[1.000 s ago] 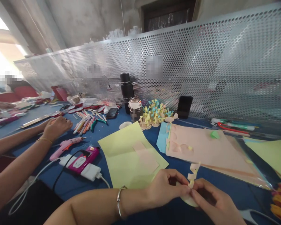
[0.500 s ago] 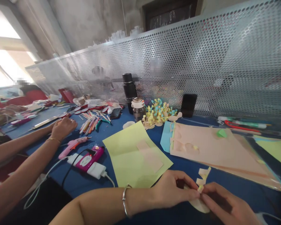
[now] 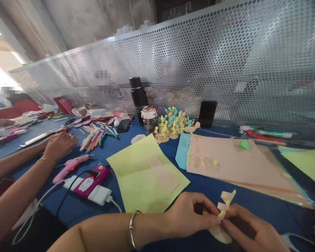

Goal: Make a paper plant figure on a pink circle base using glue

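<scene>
Near the table's front edge, my left hand point(image 3: 190, 213) and my right hand point(image 3: 252, 225) meet, both pinching a small paper figure point(image 3: 223, 206). The figure stands upright, with pale cream flaps on a thin yellow strip. Its base is a pale oval paper piece point(image 3: 220, 233), partly hidden behind my fingers. Thumb and fingertips of each hand are closed around the figure's lower end. To the left of my hands lies a yellow-green paper sheet point(image 3: 136, 175) with a peach paper strip point(image 3: 163, 174) on it.
A cluster of small paper figures point(image 3: 173, 122) stands behind, by a jar point(image 3: 149, 120), a black thermos point(image 3: 138, 96) and a phone point(image 3: 208, 113). Peach sheets point(image 3: 233, 161) lie right. A glue gun point(image 3: 70, 166), a magenta power strip point(image 3: 90, 183) and a co-worker's hands point(image 3: 60, 145) are left.
The view has shifted slightly, so the table things sit further left. Both my hands keep hold of the paper figure, almost unmoved.
</scene>
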Demonstrator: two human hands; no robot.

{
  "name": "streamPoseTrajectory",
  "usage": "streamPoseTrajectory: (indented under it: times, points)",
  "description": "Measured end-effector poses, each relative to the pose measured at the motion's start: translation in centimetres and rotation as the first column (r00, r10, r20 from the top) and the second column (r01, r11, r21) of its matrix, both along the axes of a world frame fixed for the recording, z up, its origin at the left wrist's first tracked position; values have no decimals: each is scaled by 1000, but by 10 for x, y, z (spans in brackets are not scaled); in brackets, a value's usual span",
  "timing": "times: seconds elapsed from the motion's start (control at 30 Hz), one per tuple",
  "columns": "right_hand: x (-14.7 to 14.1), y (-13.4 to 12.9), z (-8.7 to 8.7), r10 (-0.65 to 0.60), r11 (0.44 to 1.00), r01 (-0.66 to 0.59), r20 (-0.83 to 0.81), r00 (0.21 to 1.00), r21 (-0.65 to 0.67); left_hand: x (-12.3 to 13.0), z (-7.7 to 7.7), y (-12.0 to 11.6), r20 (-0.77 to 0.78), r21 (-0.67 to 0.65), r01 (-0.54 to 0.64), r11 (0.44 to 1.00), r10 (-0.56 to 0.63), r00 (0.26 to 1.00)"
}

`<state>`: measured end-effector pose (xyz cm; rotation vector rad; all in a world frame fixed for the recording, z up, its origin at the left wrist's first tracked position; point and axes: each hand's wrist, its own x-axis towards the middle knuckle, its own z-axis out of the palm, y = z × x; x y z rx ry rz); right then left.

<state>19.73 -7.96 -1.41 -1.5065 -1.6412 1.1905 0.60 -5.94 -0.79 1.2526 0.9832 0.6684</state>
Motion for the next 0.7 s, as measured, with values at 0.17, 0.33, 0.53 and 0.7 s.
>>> streamPoseTrajectory:
  times: [0.17,0.33,0.53,0.7]
  points:
    - [-4,-3,8,14,996,-26,-136,991,-87,1,5,1,53,-40,-8,999,10,999]
    - [-7,-4,16,-24,990,-7,-223,975,-138,1,9,6,10,-4,9,1000,-9,1000]
    - [-7,-3,16,-48,992,12,-282,958,-127,2,15,8,-46,-4,-11,1000,10,999]
    - [-8,-3,19,-61,994,31,-286,956,-107,0,16,9,-67,18,-19,1000,20,998]
